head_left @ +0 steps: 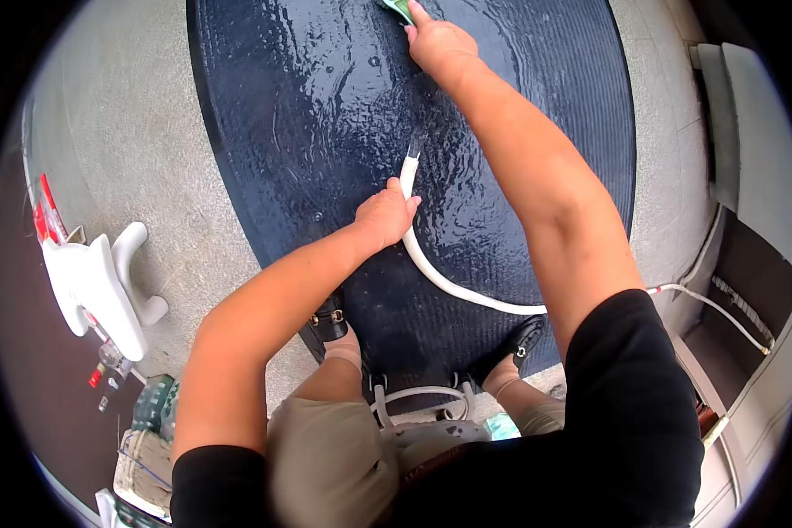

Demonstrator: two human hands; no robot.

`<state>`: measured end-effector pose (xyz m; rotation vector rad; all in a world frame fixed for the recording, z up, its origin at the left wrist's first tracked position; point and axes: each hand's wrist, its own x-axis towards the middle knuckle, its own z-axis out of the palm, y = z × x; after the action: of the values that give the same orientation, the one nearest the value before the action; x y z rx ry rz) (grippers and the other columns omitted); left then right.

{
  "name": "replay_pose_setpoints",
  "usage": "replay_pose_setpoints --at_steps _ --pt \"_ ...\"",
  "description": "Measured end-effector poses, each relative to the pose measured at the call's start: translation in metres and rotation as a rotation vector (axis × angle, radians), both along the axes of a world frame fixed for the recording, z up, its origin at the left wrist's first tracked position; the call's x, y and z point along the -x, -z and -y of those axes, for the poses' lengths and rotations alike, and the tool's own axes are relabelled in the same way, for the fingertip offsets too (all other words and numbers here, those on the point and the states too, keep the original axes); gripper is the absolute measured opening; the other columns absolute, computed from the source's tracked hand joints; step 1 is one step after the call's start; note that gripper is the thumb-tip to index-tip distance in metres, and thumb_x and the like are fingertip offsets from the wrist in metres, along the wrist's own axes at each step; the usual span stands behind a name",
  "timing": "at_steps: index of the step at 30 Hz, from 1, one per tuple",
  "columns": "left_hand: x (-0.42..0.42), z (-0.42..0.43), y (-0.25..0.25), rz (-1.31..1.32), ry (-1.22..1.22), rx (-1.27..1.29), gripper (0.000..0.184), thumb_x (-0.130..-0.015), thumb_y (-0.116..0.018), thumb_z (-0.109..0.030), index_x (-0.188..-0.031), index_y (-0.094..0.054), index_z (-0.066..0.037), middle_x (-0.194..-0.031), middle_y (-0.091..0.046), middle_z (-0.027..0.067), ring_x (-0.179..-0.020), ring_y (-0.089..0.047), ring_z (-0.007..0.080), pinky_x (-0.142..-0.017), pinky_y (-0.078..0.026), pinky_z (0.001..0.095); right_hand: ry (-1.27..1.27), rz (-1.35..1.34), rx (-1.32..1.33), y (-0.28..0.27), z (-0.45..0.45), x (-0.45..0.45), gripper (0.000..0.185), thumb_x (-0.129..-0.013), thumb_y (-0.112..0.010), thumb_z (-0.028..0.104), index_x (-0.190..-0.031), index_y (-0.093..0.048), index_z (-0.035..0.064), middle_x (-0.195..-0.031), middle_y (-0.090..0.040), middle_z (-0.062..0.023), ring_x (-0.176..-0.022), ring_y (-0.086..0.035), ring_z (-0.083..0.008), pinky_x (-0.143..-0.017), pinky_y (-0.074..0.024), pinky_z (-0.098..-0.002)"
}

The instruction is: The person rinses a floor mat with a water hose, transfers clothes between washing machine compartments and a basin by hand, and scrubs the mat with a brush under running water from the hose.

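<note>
My left hand (387, 214) is closed around a white hose (449, 283) near its open end. Water runs from that end onto a dark ribbed mat (326, 114), whose surface is wet and shining. Farther out, at the top edge of the view, my right hand (443, 42) grips a green brush (399, 8) against the mat. Only part of the brush shows, and its bristles are out of view. Behind my left hand the hose curves right and passes under my right arm.
My feet in black shoes (329, 319) stand on the mat's near end. The hose continues to the right wall. At left are a white plastic fixture (106, 286) with a red part and a box (145, 471). Grey panels (766, 150) stand at right. Pale concrete floor (132, 132) surrounds the mat.
</note>
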<state>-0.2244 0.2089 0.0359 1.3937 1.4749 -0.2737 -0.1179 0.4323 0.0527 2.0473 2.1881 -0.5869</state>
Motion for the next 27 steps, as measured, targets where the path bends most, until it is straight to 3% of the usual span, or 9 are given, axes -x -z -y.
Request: replay_pose_setpoints --at_steps 1,3,6,9,12,14,19,23,27 --pt "-0.002 -0.003 0.002 -0.012 0.004 0.011 0.042 -0.096 -0.048 -0.037 -0.106 -0.043 0.003 -0.094 -0.065 0.0264 -0.089 -0.064 0.0418 -0.081 -0.049 0.0494 0.037 -0.121 -0.048 0.005 -0.015 0.003 0.043 -0.092 -0.046 0.042 -0.117 -0.061 0.0098 -0.095 -0.068 -0.0219 -0.091 -0.066 -0.0355 -0.084 -0.0494 -0.0482" --pt "-0.001 0.002 -0.002 -0.013 0.002 0.016 0.042 -0.096 -0.047 -0.037 -0.106 -0.043 0.003 -0.094 -0.065 0.0264 -0.089 -0.064 0.0414 -0.081 -0.049 0.0492 0.07 -0.118 0.009 0.006 0.006 0.004 0.047 -0.098 -0.037 0.036 -0.143 -0.033 0.0243 -0.103 -0.066 -0.0196 -0.097 -0.062 -0.0365 -0.084 -0.0485 -0.0466" --pt "-0.002 0.007 -0.008 -0.047 0.002 0.009 0.037 -0.094 -0.049 -0.034 -0.106 -0.043 0.0 -0.094 -0.067 0.023 -0.089 -0.065 0.0385 -0.081 -0.05 0.0472 0.003 -0.124 0.045 0.016 0.101 -0.04 0.053 -0.096 -0.045 0.032 -0.146 -0.028 0.0258 -0.087 -0.065 -0.0231 -0.076 -0.064 -0.0407 -0.072 -0.0499 -0.0512" --pt "-0.005 0.024 -0.008 -0.038 0.034 0.012 0.035 -0.093 -0.051 -0.033 -0.104 -0.043 0.0 -0.09 -0.067 0.0227 -0.087 -0.066 0.0386 -0.079 -0.051 0.0481 -0.036 -0.059 0.091 0.017 0.21 -0.089 0.057 -0.095 -0.049 0.031 -0.146 -0.026 0.0341 -0.076 -0.062 -0.021 -0.068 -0.064 -0.0385 -0.065 -0.0515 -0.0509" --pt "-0.007 0.042 -0.01 -0.016 0.075 0.054 0.035 -0.094 -0.05 -0.033 -0.104 -0.043 0.0 -0.09 -0.067 0.0225 -0.086 -0.066 0.0382 -0.079 -0.051 0.048 -0.112 0.047 0.067 0.009 0.206 -0.107 0.056 -0.095 -0.05 0.033 -0.146 -0.027 0.0363 -0.075 -0.061 -0.0206 -0.065 -0.064 -0.0372 -0.062 -0.0522 -0.0493" --pt "-0.008 0.043 -0.008 0.01 0.09 0.004 0.035 -0.095 -0.049 -0.033 -0.102 -0.042 0.0 -0.086 -0.066 0.0238 -0.084 -0.065 0.0401 -0.077 -0.05 0.0497 -0.125 0.018 -0.049 0.022 0.157 -0.101 0.054 -0.095 -0.049 0.036 -0.145 -0.028 0.0375 -0.075 -0.062 -0.0205 -0.066 -0.064 -0.0377 -0.062 -0.0523 -0.049" --pt "-0.01 0.038 -0.005 -0.027 0.102 0.025 0.035 -0.095 -0.049 -0.034 -0.103 -0.043 0.0 -0.089 -0.067 0.0222 -0.085 -0.066 0.0379 -0.079 -0.05 0.0477 0.111 0.0 -0.014 0.002 0.0 -0.044 0.047 -0.098 -0.037 0.035 -0.144 -0.032 0.026 -0.104 -0.067 -0.0156 -0.098 -0.063 -0.0335 -0.083 -0.0494 -0.0455" --pt "-0.009 0.04 -0.006 -0.028 0.068 0.033 0.037 -0.095 -0.049 -0.034 -0.104 -0.042 0.001 -0.09 -0.066 0.0238 -0.085 -0.065 0.04 -0.078 -0.05 0.0492 0.156 -0.089 0.058 0.009 0.046 -0.046 0.051 -0.098 -0.038 0.035 -0.146 -0.026 0.0255 -0.103 -0.066 -0.0197 -0.095 -0.063 -0.0378 -0.084 -0.0482 -0.0483" --pt "-0.002 0.048 -0.008 0.019 0.095 0.037 0.036 -0.094 -0.05 -0.032 -0.104 -0.041 0.001 -0.088 -0.066 0.0239 -0.084 -0.065 0.0411 -0.078 -0.05 0.0499 0.041 -0.049 0.05 0.025 0.205 -0.105 0.058 -0.096 -0.047 0.033 -0.148 -0.022 0.0308 -0.079 -0.061 -0.024 -0.07 -0.063 -0.0403 -0.067 -0.0513 -0.0501"
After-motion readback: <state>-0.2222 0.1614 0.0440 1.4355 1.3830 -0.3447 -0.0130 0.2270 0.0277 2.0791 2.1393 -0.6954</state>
